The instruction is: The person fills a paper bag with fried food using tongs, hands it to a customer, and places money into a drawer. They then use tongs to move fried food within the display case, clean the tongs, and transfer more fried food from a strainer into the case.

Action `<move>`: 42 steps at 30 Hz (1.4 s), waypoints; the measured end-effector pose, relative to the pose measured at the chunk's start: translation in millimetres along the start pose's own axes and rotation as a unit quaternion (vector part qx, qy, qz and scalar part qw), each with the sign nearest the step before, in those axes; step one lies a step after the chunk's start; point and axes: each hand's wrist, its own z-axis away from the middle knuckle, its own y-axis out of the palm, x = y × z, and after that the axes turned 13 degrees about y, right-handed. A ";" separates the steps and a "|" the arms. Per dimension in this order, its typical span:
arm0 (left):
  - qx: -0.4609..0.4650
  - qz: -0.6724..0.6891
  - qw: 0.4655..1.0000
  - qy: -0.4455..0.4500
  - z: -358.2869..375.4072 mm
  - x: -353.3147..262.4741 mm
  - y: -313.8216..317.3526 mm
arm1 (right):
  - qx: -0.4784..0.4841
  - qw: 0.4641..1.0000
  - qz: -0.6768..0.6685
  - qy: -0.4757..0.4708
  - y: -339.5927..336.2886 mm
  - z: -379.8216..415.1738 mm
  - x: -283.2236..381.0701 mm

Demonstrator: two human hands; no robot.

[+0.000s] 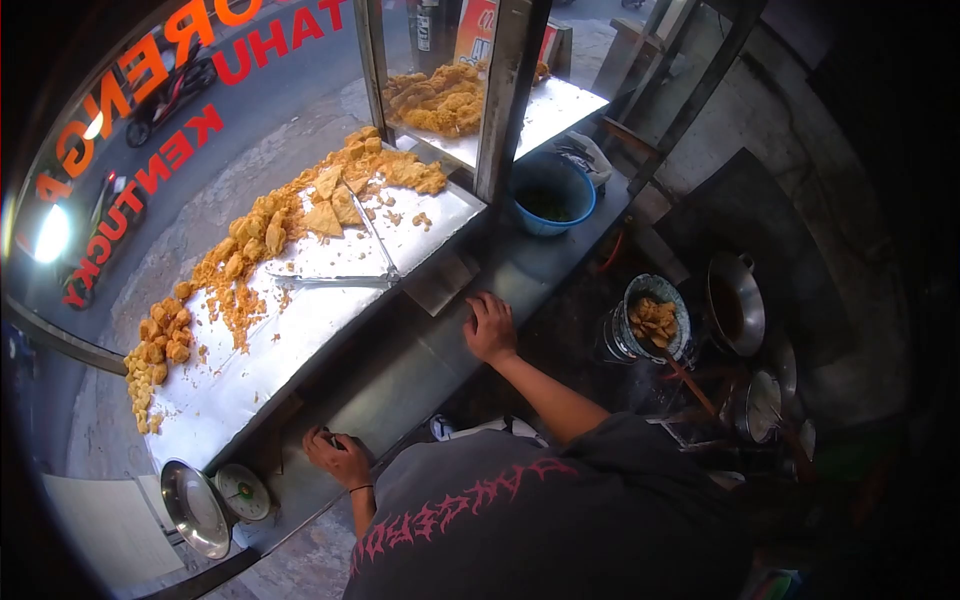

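A small dark object (328, 437), too small and shadowed to identify, sits under the fingers of the left hand (340, 458) on the grey metal table (400, 380) that runs along the front of the food cart. So little of it shows that neither its long axis nor the way it points can be made out. It lies at the near-left end of the table, just beside the small white-faced dial weighing scale (243, 492) with its round steel pan (195, 510). The left hand is curled over the object, and whether it truly grips it cannot be told; a thin dark band circles that wrist.

The right hand (490, 328) is well apart from the left, farther along the same table, fingers spread and bent, palm down, holding nothing.

Beyond the table, behind the glass, a white paper-lined display shelf (300, 330) carries heaps of golden fried snacks (270, 225), with long steel tongs (330, 280) lying across the paper, their length running roughly left to right. A round blue plastic bowl (552, 195) stands past the right hand. To the right, lower down, a patterned enamel bowl of fried pieces (655, 320) sits beside a dark metal wok (735, 305).
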 end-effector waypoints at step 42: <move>-0.022 -0.081 0.996 0.026 12.3 12.8 11.9 | 0.094 0.995 0.003 0.042 -100.4 116.0 -120.8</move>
